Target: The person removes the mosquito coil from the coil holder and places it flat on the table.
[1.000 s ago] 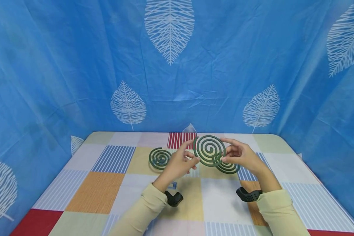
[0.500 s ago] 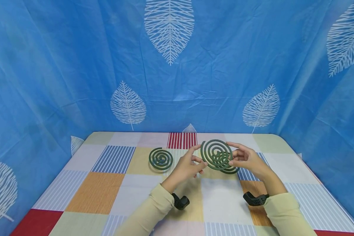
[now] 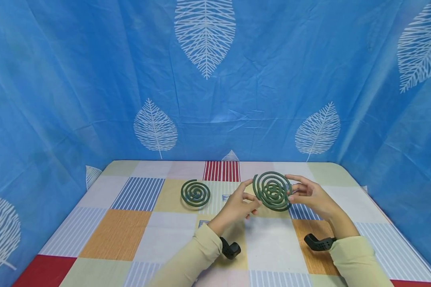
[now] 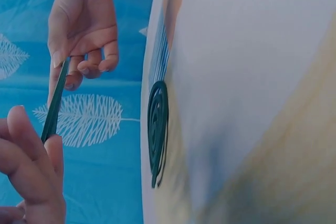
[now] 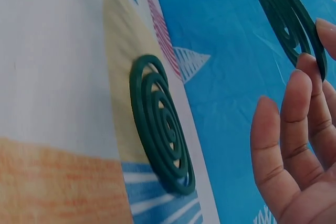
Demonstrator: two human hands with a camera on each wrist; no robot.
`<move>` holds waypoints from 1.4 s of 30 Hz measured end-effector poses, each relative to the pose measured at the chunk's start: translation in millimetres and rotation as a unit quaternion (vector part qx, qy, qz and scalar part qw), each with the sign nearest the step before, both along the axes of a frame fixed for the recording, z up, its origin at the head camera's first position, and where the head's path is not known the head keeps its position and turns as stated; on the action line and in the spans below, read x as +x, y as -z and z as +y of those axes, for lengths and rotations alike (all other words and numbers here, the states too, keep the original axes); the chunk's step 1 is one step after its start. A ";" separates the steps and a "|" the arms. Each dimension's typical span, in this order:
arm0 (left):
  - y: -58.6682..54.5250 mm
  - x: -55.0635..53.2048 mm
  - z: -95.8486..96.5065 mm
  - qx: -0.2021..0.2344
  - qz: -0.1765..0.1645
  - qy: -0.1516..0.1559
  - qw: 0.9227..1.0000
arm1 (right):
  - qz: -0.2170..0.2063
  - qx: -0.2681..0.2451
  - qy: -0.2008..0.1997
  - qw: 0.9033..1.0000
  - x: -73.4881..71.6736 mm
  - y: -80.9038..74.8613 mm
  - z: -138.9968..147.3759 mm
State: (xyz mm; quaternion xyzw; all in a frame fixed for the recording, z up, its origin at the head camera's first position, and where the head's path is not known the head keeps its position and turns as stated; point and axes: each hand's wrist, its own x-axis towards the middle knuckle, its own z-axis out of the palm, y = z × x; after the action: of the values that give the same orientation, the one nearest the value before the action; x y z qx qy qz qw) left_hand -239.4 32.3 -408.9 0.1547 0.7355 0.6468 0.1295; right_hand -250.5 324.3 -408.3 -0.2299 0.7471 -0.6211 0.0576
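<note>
A dark green mosquito coil [image 3: 273,173] is held in the air by its edges between both hands. The left hand [image 3: 238,208] grips its left rim with fingertips and thumb. On the opposite rim, the right hand [image 3: 314,199] pinches it; in the right wrist view this held coil [image 5: 286,17] is tilted between the fingers. A second coil [image 5: 139,98] lies flat on the table below, apart from the raised one, and the head view shows the two overlapping. Further left on the table lies another green coil [image 3: 195,195], away from both hands.
A patchwork-patterned cloth [image 3: 154,231] covers the table. Blue curtains [image 3: 255,99] with white leaf prints stand behind it and on both sides. Black wrist mounts [image 3: 231,250] sit at each sleeve cuff.
Both hands have carried the raised coil to the right and slightly down in the head view, from partly overlapping the right-hand table coil to directly over it. The left table coil stays put.
</note>
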 end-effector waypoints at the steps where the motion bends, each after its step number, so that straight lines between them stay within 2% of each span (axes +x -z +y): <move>1: 0.4 0.0 1.9 0.003 -0.004 0.000 1.000 | -0.001 0.001 -0.002 1.000 0.1 0.4 2.3; 8: 4.5 -1.4 10.8 0.024 -0.020 0.014 0.999 | -0.008 -0.012 -0.023 1.000 -0.3 1.1 14.8; 12: 6.4 -0.8 17.2 0.025 -0.024 0.012 0.999 | -0.011 -0.005 -0.022 1.000 -0.1 1.5 21.5; 21: 9.3 0.6 37.5 0.048 -0.046 0.021 0.998 | -0.014 0.010 0.011 1.000 1.9 6.1 42.6; 27: 14.4 -1.7 48.0 0.051 -0.065 0.042 0.996 | -0.034 0.013 0.047 0.998 3.5 10.1 53.7; 34: 17.1 -3.8 57.0 0.055 -0.080 0.055 0.994 | -0.057 0.004 0.065 0.996 4.4 13.8 64.2; 38: 19.7 -4.8 63.9 0.056 -0.088 0.059 0.993 | -0.066 0.037 0.096 0.993 5.1 14.2 69.5; 42: 23.4 -5.7 70.8 0.060 -0.102 0.061 0.991 | -0.068 0.060 0.111 0.990 6.1 15.4 74.5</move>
State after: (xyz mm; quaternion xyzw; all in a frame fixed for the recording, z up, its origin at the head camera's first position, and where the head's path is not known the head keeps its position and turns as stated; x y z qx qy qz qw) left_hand -245.1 103.1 -432.3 0.1400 0.6675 0.6929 0.2341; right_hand -244.4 398.7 -423.7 -0.0991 0.7985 -0.5915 0.0523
